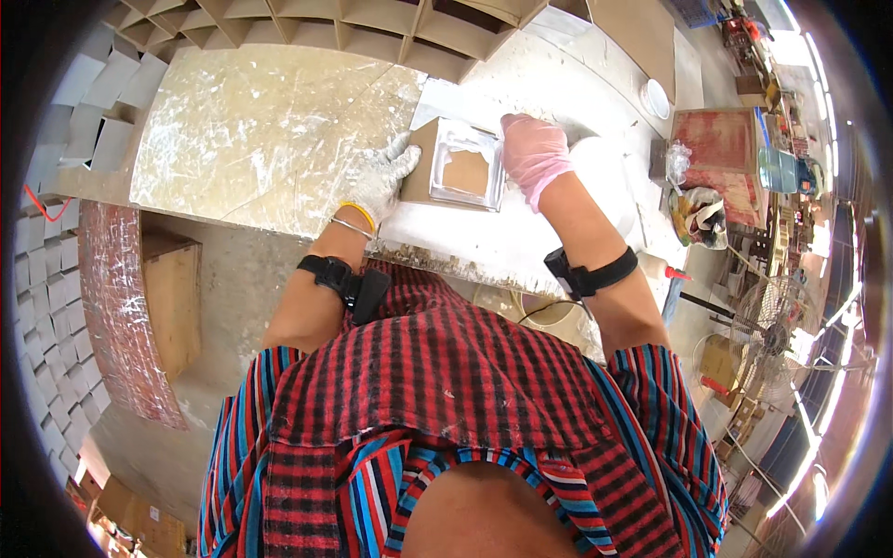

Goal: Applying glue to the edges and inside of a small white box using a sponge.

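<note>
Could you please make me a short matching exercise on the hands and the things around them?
Things:
1. Left hand
2. Right hand
3. Box
4. Fan

Descriptions:
A. brown-sided, between the two hands
B. wire-caged, toward the picture's right edge
C. at the box's left side
D. gloved in pink

Right pairs: 1-C, 2-D, 3-A, 4-B
</note>
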The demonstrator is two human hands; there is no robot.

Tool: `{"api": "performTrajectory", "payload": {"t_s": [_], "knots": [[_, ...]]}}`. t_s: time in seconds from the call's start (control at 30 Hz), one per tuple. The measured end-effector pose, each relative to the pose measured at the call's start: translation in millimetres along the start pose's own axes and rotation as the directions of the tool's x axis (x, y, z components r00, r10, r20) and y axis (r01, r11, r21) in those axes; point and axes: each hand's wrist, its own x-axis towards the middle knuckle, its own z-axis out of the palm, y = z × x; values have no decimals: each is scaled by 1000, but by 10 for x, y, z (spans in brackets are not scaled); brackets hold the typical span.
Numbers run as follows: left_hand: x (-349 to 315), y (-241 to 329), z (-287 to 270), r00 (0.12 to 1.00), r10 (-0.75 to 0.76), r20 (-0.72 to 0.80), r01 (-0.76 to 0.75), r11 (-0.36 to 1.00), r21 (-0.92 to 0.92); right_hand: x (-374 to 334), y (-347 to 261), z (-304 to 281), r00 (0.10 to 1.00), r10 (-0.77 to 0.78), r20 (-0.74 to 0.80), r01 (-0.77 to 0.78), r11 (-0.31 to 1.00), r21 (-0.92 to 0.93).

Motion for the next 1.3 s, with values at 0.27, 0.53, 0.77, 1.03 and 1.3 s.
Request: {"api": "performTrajectory", "payload": {"t_s": [0.27, 0.53, 0.77, 1.03, 1.3], "knots": [[-54, 28, 38, 999, 12, 30, -13, 1000, 22, -22, 7, -5, 998, 52, -32, -47, 989, 142], [-23, -15, 9, 999, -3, 40, 3, 1000, 15, -2, -76, 35, 983, 90, -159, 25, 797, 604], [10, -39, -19, 999, 19, 48, -19, 1000, 13, 106, -69, -121, 971, 223, -82, -45, 511, 858], [-56, 25, 70, 999, -3, 41, 4, 999, -33, -81, 7, 36, 976, 215, 19, -170, 711, 682], [-108, 101, 112, 1000, -12, -1, 12, 997, 81, 111, -55, 205, 970, 237, -54, -99, 588, 803]]}}
